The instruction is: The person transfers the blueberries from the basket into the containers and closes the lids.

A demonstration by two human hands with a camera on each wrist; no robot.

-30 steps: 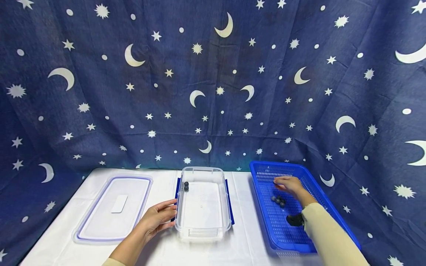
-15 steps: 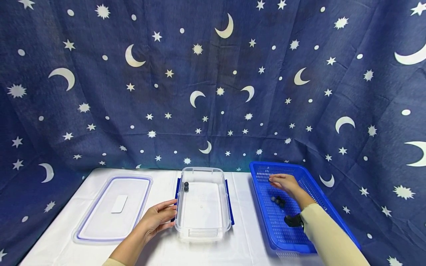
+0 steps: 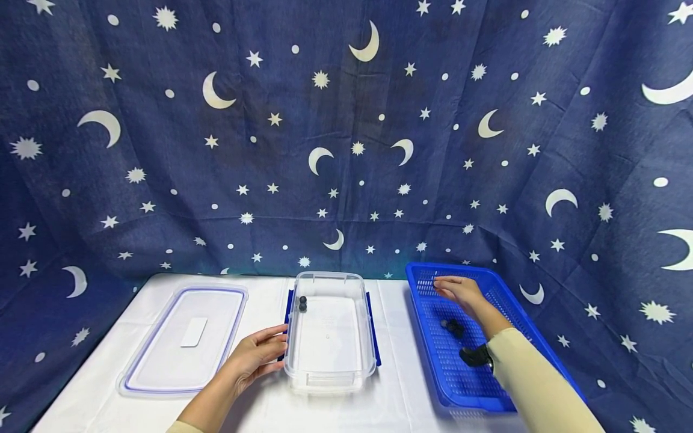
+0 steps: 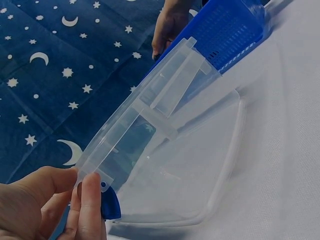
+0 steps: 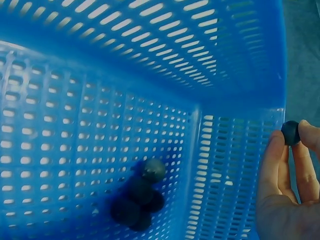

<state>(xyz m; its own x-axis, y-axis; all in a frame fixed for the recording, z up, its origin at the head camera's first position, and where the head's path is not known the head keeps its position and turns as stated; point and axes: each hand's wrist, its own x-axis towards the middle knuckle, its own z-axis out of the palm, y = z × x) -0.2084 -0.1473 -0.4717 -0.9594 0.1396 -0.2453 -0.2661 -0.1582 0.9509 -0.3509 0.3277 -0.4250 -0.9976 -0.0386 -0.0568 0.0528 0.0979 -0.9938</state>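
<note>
Thumb and fingers of my left hand (image 3: 254, 358) grip the left side of a clear plastic container (image 3: 328, 346); in the left wrist view they pinch its rim beside a blue clip (image 4: 111, 204). Inside that container, two small dark blueberries (image 3: 302, 304) lie against the left wall. My right hand (image 3: 464, 296) is over the far part of a blue perforated basket (image 3: 455, 376). It pinches one blueberry (image 5: 290, 133) between thumb and fingertips, close to the basket's rim in the right wrist view. Several more blueberries (image 5: 140, 195) lie clustered on the basket floor.
A clear lid (image 3: 157, 361) with a blue-violet seal and a white label (image 3: 194, 332) lies flat on the white tablecloth (image 3: 392, 385) at left. Behind the table hangs a dark blue curtain (image 3: 346, 198) with moons and stars. A black strap mount (image 3: 476, 356) sits at the right wrist.
My right hand has moved slightly left and up from the blueberry cluster, toward the basket's far left rim. My left hand and the container have stayed put.
</note>
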